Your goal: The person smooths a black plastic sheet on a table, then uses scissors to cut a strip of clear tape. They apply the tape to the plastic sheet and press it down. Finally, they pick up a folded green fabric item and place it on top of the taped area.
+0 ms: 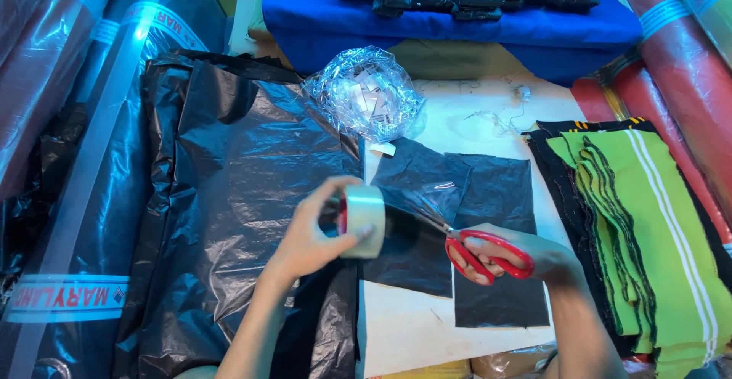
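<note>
left hand (309,234) grips tape roll (364,221), right hand (526,261) clutches red scissors (476,251) over black sheets (480,196)

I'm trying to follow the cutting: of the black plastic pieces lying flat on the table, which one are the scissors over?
The left black piece, next to the big black bag. The red-handled scissors reach across it towards the tape roll; the right piece lies below them.

Red handles are seen on the scissors (488,253); the tape roll (364,221) is clear, the plastic bag (229,196) black, and the fabric pieces (648,226) green with white stripes.
</note>
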